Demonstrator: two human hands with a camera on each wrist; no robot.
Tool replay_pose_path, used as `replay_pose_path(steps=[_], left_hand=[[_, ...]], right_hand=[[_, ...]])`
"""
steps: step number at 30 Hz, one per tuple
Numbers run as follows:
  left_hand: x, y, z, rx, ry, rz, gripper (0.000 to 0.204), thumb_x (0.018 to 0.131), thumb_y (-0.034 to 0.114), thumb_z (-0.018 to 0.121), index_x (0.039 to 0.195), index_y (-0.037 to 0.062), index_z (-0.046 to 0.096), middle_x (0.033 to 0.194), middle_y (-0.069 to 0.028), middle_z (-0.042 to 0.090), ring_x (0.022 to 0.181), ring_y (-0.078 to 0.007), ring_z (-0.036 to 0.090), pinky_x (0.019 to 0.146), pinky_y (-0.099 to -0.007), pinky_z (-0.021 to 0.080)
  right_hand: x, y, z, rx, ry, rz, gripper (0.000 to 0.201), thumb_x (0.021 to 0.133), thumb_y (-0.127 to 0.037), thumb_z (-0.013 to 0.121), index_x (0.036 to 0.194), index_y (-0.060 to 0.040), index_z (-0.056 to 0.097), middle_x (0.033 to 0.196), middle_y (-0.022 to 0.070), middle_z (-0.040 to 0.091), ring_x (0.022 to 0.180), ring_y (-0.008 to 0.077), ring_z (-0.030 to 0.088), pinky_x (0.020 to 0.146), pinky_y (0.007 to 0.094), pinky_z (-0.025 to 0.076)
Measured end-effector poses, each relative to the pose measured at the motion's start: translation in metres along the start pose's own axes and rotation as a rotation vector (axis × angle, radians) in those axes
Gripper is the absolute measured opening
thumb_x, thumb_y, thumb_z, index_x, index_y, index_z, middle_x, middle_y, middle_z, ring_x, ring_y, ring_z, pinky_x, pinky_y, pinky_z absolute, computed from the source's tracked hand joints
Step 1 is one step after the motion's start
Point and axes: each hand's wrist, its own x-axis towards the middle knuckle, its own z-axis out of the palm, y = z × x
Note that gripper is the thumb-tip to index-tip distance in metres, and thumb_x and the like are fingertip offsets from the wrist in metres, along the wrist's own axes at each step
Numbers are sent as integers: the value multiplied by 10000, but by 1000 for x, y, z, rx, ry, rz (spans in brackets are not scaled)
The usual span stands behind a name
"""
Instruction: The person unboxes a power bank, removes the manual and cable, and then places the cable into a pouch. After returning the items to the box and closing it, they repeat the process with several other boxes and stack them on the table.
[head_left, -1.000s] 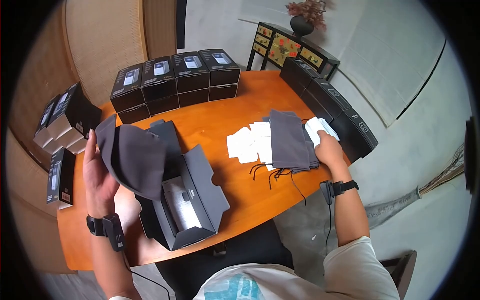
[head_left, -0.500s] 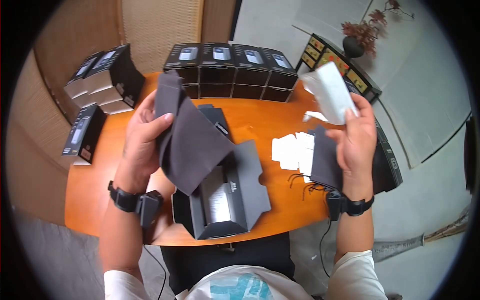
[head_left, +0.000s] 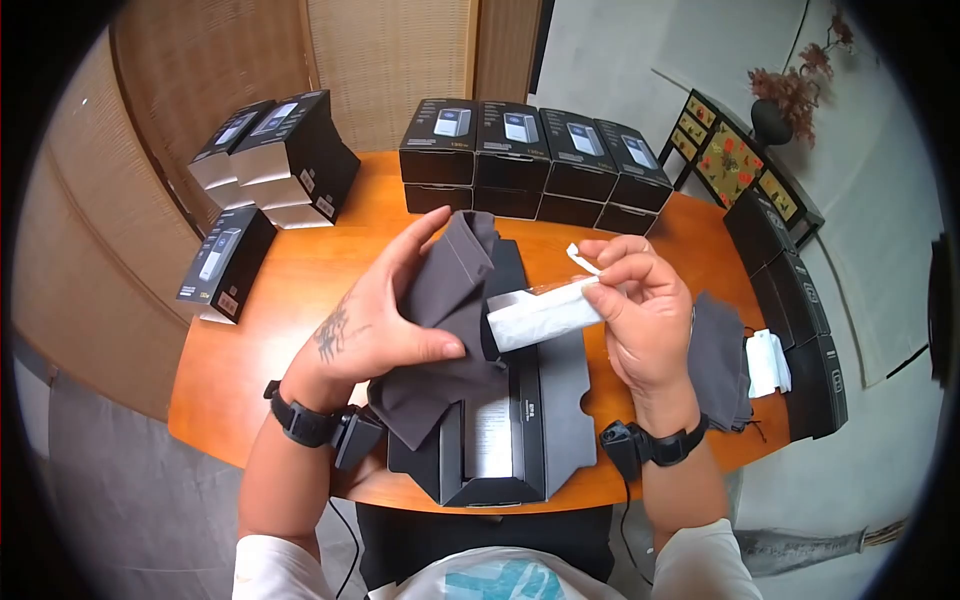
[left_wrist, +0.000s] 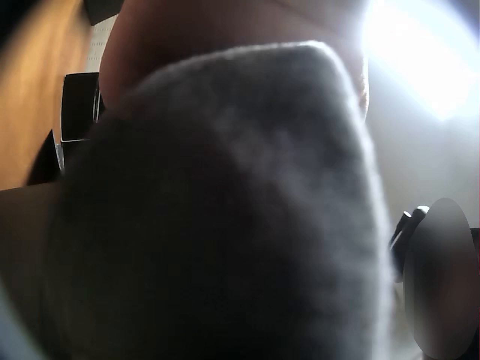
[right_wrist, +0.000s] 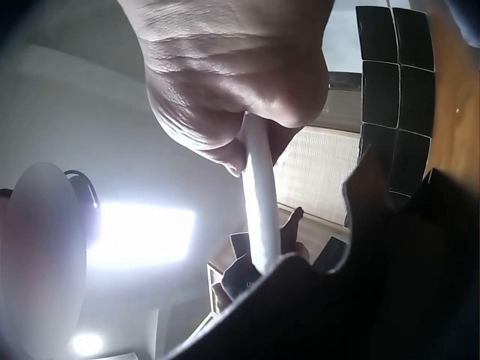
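In the head view my left hand holds a dark grey cloth pouch, its thumb across the near side. The cloth nearly fills the left wrist view, blurred. My right hand pinches a white packet in clear wrapping by one end, while the other end points at the pouch and overlaps its edge. Edge-on, the packet shows as a narrow white strip in the right wrist view. Below both hands lies an opened black box with a white-labelled piece inside.
More grey pouches lie at the right, beside white packets. Black printed boxes line the table's back. Others stand stacked at left, with a single box in front, and a row of boxes along the right edge.
My right hand has picked up the white packet from beside the pouch pile and carried it left to the held pouch. My left hand has brought its pouch toward the middle, above the box.
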Motion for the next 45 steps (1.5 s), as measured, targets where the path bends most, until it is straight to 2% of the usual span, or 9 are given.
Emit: replay_pose_path(steps=[4, 7, 11, 16, 22, 25, 30, 36, 45], left_hand=[[-3, 7, 11, 98, 15, -91, 933, 748, 132, 823, 1540, -31, 358, 1439, -144, 536, 1377, -213, 480, 1170, -337, 353], [-4, 10, 7, 76, -110, -346, 795, 810, 139, 754, 1510, -32, 419, 1360, -120, 606, 1294, -192, 546, 1120, -319, 405], [-10, 6, 14, -81, -234, -316, 605, 939, 145, 685, 1477, -26, 469, 1326, -104, 642, 1225, -179, 583, 1085, -325, 434], [-13, 4, 16, -105, -163, -287, 580, 1071, 425, 452, 1403, -41, 544, 1277, -142, 674, 1168, -200, 628, 1028, -334, 482], [-18, -5, 9, -237, -10, -323, 556, 1070, 431, 517, 1348, -44, 597, 1229, -137, 700, 1088, -193, 673, 942, -326, 539], [-18, -4, 10, -211, 27, -362, 449, 1064, 320, 565, 1323, -43, 625, 1226, -120, 706, 1071, -179, 678, 948, -320, 540], [-10, 0, 14, -189, -143, -351, 284, 1035, 88, 603, 1280, -40, 669, 1170, -62, 729, 1028, -109, 673, 933, -276, 542], [-8, -3, 22, 12, -22, -303, 271, 978, 106, 693, 1210, -35, 688, 1070, -50, 747, 919, -96, 681, 849, -259, 559], [-7, -8, 14, 160, -45, -236, 301, 1047, 143, 609, 1272, -50, 658, 1099, -28, 723, 992, -88, 629, 905, -258, 518]], right_hand=[[-1, 7, 5, 213, 128, 33, 249, 876, 169, 656, 1056, -1, 626, 1148, 114, 656, 1186, 241, 633, 1073, 368, 499], [1, 7, 7, 402, 236, 21, 223, 903, 156, 647, 1062, 4, 613, 1150, 125, 661, 1171, 237, 644, 1069, 366, 505], [-3, 13, 12, 184, 100, -53, 182, 939, 103, 652, 1073, -13, 613, 1142, 121, 682, 1139, 200, 656, 1011, 344, 541], [-7, 12, 19, 26, 1, 115, 265, 951, 41, 658, 1204, -11, 600, 1136, 74, 667, 1076, 134, 629, 968, 288, 515], [-1, 2, 12, -201, -133, 343, 314, 928, 89, 641, 1227, 5, 598, 1158, 94, 665, 1135, 178, 641, 1023, 328, 519], [1, 2, 5, -127, -68, 324, 262, 915, 35, 702, 1167, 0, 638, 1092, 63, 667, 1006, 128, 642, 923, 282, 530], [3, -2, 3, -50, 102, 168, 222, 896, 60, 715, 1099, -7, 656, 1063, 38, 670, 986, 106, 643, 892, 267, 545], [-1, 1, 2, -268, -43, -126, 179, 852, 98, 714, 994, -7, 686, 1022, 66, 690, 953, 144, 667, 859, 255, 544], [4, -11, -12, -359, -134, -164, 158, 825, 135, 703, 901, -4, 702, 981, 95, 706, 911, 177, 689, 779, 279, 564]])
